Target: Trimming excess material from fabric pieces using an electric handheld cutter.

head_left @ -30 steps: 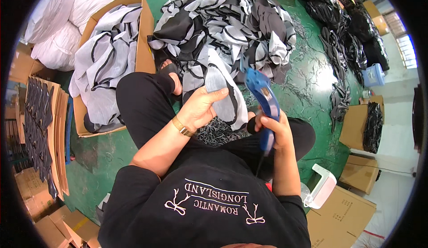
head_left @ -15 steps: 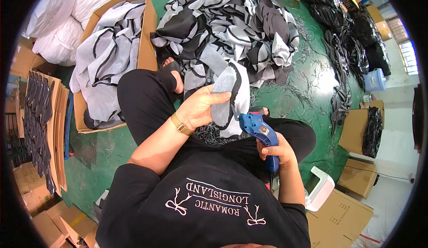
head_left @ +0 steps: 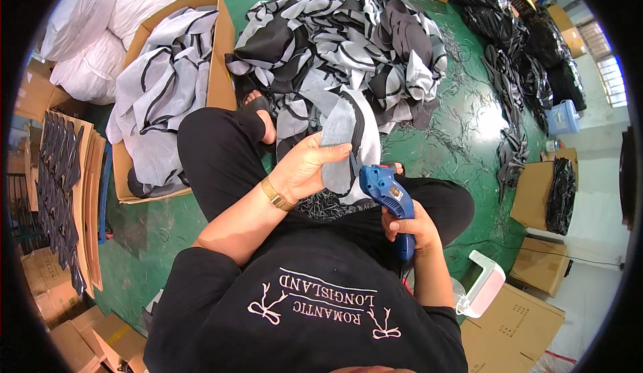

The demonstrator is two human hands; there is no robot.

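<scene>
My left hand point(head_left: 305, 165) pinches a curved grey and white fabric piece point(head_left: 339, 121) with a black band along it, thumb on top and fingers hidden beneath. A blue electric fabric cutter point(head_left: 394, 197) is gripped in my right hand point(head_left: 416, 227), fingers wrapped round its handle. The cutter's head meets the right side of the fabric, close to the black band; its blade is mostly hidden. Below the fabric, dark thin offcuts point(head_left: 328, 205) lie between my legs.
Ahead is a large heap of grey, white and black fabric pieces point(head_left: 348, 44). A cardboard box point(head_left: 226, 58) of similar pieces stands left, near white sacks point(head_left: 87, 65). Black plastic bags point(head_left: 489, 21) and fabric scraps line the right. A pink-and-white object point(head_left: 485, 289) sits near my right elbow.
The fabric has turned slightly in my left hand and its top has shifted right. My left thumb has moved a little right and down. The cutter has barely moved.
</scene>
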